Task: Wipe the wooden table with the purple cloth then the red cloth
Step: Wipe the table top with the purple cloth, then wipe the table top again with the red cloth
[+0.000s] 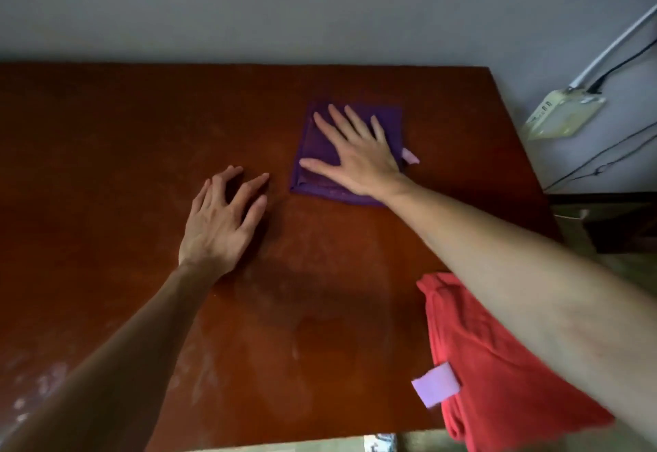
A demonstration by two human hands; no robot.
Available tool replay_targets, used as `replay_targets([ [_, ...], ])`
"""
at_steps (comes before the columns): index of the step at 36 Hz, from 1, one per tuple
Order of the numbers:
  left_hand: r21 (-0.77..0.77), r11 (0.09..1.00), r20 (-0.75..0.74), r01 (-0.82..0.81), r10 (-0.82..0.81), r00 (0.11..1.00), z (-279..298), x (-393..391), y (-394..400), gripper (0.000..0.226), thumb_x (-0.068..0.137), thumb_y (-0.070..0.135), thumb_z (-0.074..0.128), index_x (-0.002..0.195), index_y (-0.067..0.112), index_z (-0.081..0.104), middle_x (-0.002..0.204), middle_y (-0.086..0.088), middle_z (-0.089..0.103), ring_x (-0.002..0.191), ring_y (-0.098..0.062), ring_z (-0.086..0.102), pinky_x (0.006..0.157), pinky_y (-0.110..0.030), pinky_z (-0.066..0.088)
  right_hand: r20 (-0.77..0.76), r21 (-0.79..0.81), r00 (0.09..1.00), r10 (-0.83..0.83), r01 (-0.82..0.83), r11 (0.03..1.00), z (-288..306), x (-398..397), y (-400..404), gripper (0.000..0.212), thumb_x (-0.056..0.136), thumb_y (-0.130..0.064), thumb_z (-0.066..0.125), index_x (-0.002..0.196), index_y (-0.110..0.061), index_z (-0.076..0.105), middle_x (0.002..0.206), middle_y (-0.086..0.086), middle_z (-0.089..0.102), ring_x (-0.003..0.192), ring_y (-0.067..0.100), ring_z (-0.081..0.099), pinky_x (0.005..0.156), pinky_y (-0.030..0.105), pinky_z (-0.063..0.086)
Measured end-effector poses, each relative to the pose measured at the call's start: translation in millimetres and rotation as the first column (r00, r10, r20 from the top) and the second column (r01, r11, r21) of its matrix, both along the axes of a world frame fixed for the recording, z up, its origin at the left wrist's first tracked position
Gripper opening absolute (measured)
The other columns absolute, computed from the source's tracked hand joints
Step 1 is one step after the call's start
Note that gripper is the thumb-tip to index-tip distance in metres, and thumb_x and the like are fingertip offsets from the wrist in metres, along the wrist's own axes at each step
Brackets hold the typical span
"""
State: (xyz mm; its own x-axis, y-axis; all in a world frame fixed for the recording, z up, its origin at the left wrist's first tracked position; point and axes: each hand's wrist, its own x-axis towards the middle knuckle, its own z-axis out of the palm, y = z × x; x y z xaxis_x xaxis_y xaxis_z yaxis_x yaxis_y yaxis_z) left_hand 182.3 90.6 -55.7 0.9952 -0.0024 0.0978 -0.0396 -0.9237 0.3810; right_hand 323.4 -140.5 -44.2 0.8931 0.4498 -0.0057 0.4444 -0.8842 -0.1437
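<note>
A folded purple cloth point(321, 152) lies on the reddish-brown wooden table point(124, 138), right of centre toward the back. My right hand point(359, 152) lies flat on top of it, fingers spread, palm pressing down. My left hand point(224, 216) rests on the bare table just left of the cloth, fingers curled with the tips touching the wood, holding nothing. A red cloth point(497, 373) with a pale lilac tag point(437, 384) lies bunched at the table's near right corner, partly under my right forearm and hanging over the edge.
The table's back edge meets a grey wall point(284, 6). Off the right edge, a cream power strip point(565, 113) with cables hangs on the wall above dark furniture point(611, 216). Pale smears mark the wood at the near left point(46, 384).
</note>
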Motion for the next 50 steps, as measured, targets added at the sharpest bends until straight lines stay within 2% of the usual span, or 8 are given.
replay_targets([
  [6, -0.487, 0.859, 0.13, -0.154, 0.246, 0.961, 12, -38, -8, 0.043, 0.1, 0.056, 0.038, 0.126, 0.031, 0.062, 0.126, 0.0, 0.043, 0.117, -0.017, 0.052, 0.096, -0.033, 0.043, 0.11, 0.089, 0.993, 0.045, -0.055, 0.995, -16, -167, 1, 0.097, 0.084, -0.088, 0.029, 0.163, -0.032, 0.028, 0.172, -0.001, 0.022, 0.159, 0.023, 0.016, 0.125, 0.058, 0.014],
  [21, -0.278, 0.957, 0.109, 0.085, -0.057, 0.992, 96, -183, -44, 0.039, 0.096, 0.055, 0.041, 0.11, 0.022, 0.059, 0.103, 0.002, 0.045, 0.094, -0.023, 0.052, 0.084, -0.043, 0.047, -0.127, 0.228, 0.99, 0.055, -0.025, 0.973, 20, -290, -16, 0.084, 0.091, -0.077, 0.035, 0.163, -0.034, 0.024, 0.172, 0.001, 0.022, 0.157, 0.02, 0.022, 0.123, 0.045, 0.022],
  [25, -0.235, 0.964, 0.045, 0.124, -0.116, 0.992, 110, -170, -56, 0.045, 0.093, 0.054, 0.043, 0.117, 0.02, 0.059, 0.105, -0.003, 0.046, 0.089, -0.035, 0.059, 0.08, -0.048, 0.051, 0.136, 0.299, 0.988, -0.077, 0.034, 0.954, 37, -290, -78, 0.035, 0.088, -0.05, 0.062, 0.108, -0.025, 0.075, 0.128, -0.001, 0.07, 0.124, 0.025, 0.063, 0.095, 0.039, 0.045],
  [29, -0.133, 0.978, 0.005, 0.158, -0.159, 0.987, 110, -153, -82, 0.046, 0.09, 0.053, 0.041, 0.117, 0.021, 0.058, 0.109, -0.005, 0.046, 0.085, -0.038, 0.062, 0.075, -0.048, 0.052, 0.146, 0.301, 0.929, -0.34, 0.286, 0.91, 40, -294, -156, 0.03, 0.071, -0.041, 0.088, 0.067, -0.025, 0.063, 0.088, -0.006, 0.07, 0.09, 0.027, 0.065, 0.078, 0.038, 0.038],
  [33, -0.065, 0.98, -0.071, 0.19, -0.194, 0.978, 101, -137, -118, 0.051, 0.091, 0.053, 0.035, 0.121, 0.018, 0.056, 0.116, -0.007, 0.047, 0.088, -0.037, 0.062, 0.081, -0.047, 0.05, 0.133, 0.232, 0.916, -0.379, 0.343, 0.91, 28, -294, -193, 0.055, 0.087, -0.072, 0.057, 0.114, -0.026, 0.071, 0.135, 0.001, 0.063, 0.12, 0.024, 0.057, 0.095, 0.042, 0.048],
  [36, 0.037, 0.963, -0.005, 0.266, -0.266, 0.964, 84, -125, -143, 0.035, 0.09, 0.045, 0.042, 0.113, 0.02, 0.05, 0.11, -0.013, 0.054, 0.093, -0.038, 0.062, 0.076, -0.046, 0.051, 0.05, 0.065, 0.992, -0.112, 0.108, 0.992, 9, -290, -191, 0.071, 0.099, -0.069, 0.037, 0.159, -0.031, 0.038, 0.169, -0.001, 0.028, 0.156, 0.021, 0.026, 0.12, 0.049, 0.033],
  [43, 0.18, 0.943, 0.045, 0.28, -0.292, 0.955, 51, -92, -171, 0.035, 0.091, 0.043, 0.042, 0.113, 0.023, 0.062, 0.104, -0.004, 0.056, 0.087, -0.028, 0.058, 0.07, -0.04, 0.048, 0.054, 0.056, 0.995, -0.088, 0.085, 0.995, -11, -273, -186, 0.066, 0.107, -0.061, 0.024, 0.165, -0.032, 0.015, 0.173, -0.009, 0.01, 0.16, 0.012, 0.004, 0.126, 0.048, 0.012],
  [50, 0.135, 0.977, 0.011, 0.165, -0.168, 0.986, 30, -28, -175, 0.046, 0.094, 0.046, 0.04, 0.129, 0.024, 0.058, 0.129, -0.007, 0.056, 0.112, -0.029, 0.058, 0.093, -0.046, 0.045, 0.108, 0.036, 0.993, -0.054, 0.051, 0.998, -12, -165, -195, 0.07, 0.101, -0.065, 0.034, 0.164, -0.038, 0.019, 0.173, -0.008, 0.016, 0.159, 0.017, 0.013, 0.124, 0.061, 0.014],
])
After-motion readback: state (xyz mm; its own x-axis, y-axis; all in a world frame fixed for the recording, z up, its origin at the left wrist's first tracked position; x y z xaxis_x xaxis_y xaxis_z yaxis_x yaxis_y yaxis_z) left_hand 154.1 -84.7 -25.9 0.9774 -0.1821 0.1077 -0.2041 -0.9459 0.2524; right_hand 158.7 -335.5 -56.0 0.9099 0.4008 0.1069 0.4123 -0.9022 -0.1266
